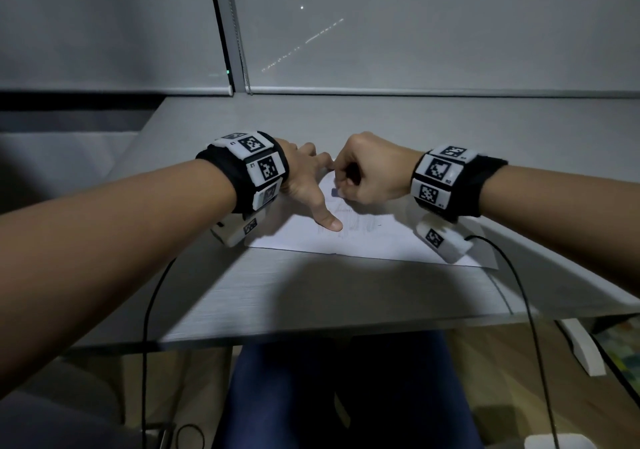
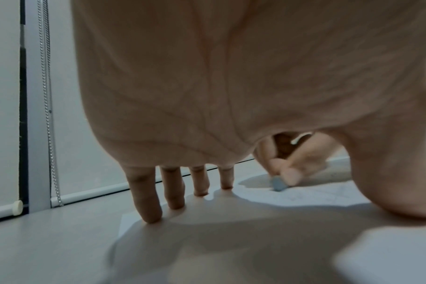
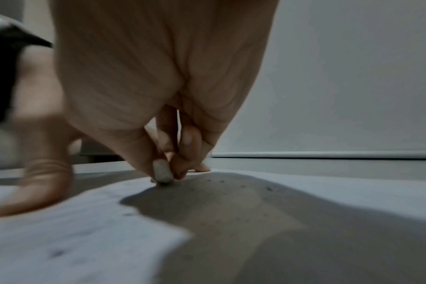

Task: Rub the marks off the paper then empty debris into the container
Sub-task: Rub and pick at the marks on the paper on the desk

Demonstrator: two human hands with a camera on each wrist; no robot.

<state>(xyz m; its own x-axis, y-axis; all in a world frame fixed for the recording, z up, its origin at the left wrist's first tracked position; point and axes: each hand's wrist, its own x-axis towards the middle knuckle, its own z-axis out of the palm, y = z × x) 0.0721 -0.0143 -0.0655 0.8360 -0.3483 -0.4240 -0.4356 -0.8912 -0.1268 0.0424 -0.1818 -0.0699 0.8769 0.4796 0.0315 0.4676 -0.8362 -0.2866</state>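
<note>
A white sheet of paper with faint pencil marks lies on the grey table. My left hand rests on the paper's left part with straight, spread fingers, thumb tip down on the sheet. My right hand pinches a small eraser and holds its tip on the paper near the far edge. In the left wrist view the eraser looks blue-grey under the fingertips. In the right wrist view the eraser touches the paper, with small dark crumbs scattered behind it. No container is in view.
The grey table runs back to a window ledge with roller blinds and a bead chain. Black cables hang from both wrist units over the front table edge. My legs sit under the table. A white object lies on the floor, lower right.
</note>
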